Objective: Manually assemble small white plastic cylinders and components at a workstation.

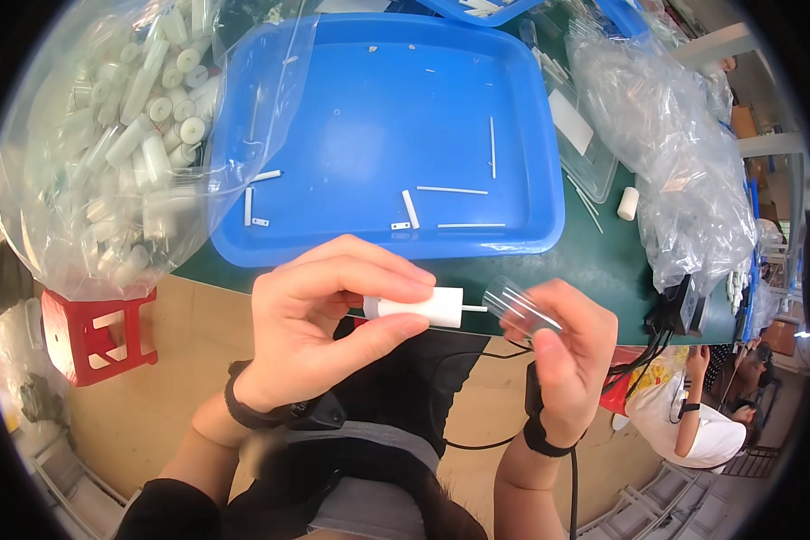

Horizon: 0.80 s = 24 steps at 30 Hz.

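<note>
My left hand (333, 310) pinches a white cylinder (443, 307) between thumb and fingertips, just past the near edge of the table. A thin white rod (474, 309) sticks out of the cylinder's right end. To the right, my right hand (567, 337) grips a clear plastic tube (517, 304) from its side. The tube's left opening faces the rod's tip, and whether the two touch I cannot tell. Beyond both hands lies a blue tray (369, 247) with several thin white rods (452, 190) and small white pieces (400, 226) in it.
A clear bag of white cylinders (108, 162) bulges at the left, above a red stool (99, 337). Crumpled clear plastic bags (666, 153) lie at the right, beside a loose white cylinder (628, 203). Another person (693, 423) sits at the far right. Black cables (643, 355) hang off the green table (594, 279).
</note>
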### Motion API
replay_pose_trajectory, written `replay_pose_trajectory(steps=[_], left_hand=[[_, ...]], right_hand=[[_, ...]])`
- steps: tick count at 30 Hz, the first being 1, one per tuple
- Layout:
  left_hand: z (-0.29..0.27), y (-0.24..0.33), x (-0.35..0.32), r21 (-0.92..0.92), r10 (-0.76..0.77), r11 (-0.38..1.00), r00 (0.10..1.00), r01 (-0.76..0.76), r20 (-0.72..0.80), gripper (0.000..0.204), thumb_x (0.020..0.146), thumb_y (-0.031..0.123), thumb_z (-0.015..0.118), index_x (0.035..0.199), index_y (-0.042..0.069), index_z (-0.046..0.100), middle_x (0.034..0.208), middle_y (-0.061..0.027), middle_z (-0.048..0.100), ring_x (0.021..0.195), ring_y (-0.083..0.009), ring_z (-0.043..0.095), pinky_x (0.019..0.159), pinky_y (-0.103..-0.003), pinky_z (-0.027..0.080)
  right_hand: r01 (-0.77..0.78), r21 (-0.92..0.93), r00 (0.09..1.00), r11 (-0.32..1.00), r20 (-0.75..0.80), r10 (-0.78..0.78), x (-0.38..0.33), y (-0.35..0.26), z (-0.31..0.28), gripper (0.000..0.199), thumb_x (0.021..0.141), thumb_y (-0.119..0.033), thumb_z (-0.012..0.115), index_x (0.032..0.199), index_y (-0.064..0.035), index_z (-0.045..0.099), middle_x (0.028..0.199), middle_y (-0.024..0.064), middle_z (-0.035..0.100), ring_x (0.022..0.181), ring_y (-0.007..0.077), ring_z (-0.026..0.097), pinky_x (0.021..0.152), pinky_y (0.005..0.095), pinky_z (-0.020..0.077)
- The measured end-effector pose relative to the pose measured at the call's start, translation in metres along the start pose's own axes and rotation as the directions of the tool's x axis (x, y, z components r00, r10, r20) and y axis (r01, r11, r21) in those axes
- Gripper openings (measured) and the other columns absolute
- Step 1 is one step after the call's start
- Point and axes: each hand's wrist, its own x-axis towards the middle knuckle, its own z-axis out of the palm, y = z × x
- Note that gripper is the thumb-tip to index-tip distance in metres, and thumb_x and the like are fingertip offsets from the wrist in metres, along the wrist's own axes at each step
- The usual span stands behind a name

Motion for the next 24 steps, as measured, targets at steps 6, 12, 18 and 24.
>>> replay_pose_trajectory(steps=[6,12,18,24], left_hand=[[0.000,0.000,0.000,0.070,0.009,0.998,1.000,-0.008,-0.008,0.021,0.068,-0.011,0.068,0.086,-0.002,0.067,0.091,-0.0156,0.063,0.085,-0.0224,0.063,0.073,-0.030,0.050],[-0.001,0.003,0.002,0.098,0.034,0.995,0.999,-0.037,0.033,0.020,0.069,-0.010,0.069,0.087,-0.001,0.068,0.092,-0.0145,0.065,0.085,-0.0202,0.063,0.072,-0.028,0.050],[-0.012,0.009,0.007,0.172,-0.060,0.984,0.989,0.036,0.133,0.017,0.076,-0.005,0.068,0.092,0.000,0.069,0.093,-0.0100,0.066,0.082,-0.0138,0.063,0.066,-0.023,0.051],[-0.014,0.014,0.008,0.078,-0.264,0.964,0.954,0.255,0.143,0.018,0.076,-0.007,0.066,0.093,-0.004,0.066,0.093,-0.0120,0.065,0.084,-0.0152,0.063,0.068,-0.025,0.052]], right_hand=[[0.118,-0.100,0.992,0.988,0.061,-0.112,0.006,-0.004,0.006,0.041,0.061,0.004,0.062,0.102,-0.0002,0.067,0.073,0.0103,0.063,0.063,0.0154,0.061,0.059,0.0239,0.0483],[0.208,0.033,0.977,0.977,0.036,-0.209,0.006,0.003,0.006,0.038,0.065,0.005,0.067,0.103,0.0003,0.067,0.083,0.0119,0.067,0.066,0.0161,0.062,0.058,0.0232,0.0491],[0.174,0.104,0.984,0.979,0.027,-0.178,-0.002,0.008,0.011,0.032,0.068,0.003,0.070,0.100,0.0021,0.067,0.085,0.0136,0.067,0.070,0.0178,0.063,0.058,0.0245,0.0498],[0.196,0.109,0.976,0.975,0.069,-0.204,-0.003,0.012,0.023,0.031,0.068,0.005,0.069,0.099,0.0009,0.068,0.090,0.0151,0.066,0.074,0.0201,0.064,0.063,0.0267,0.0514]])
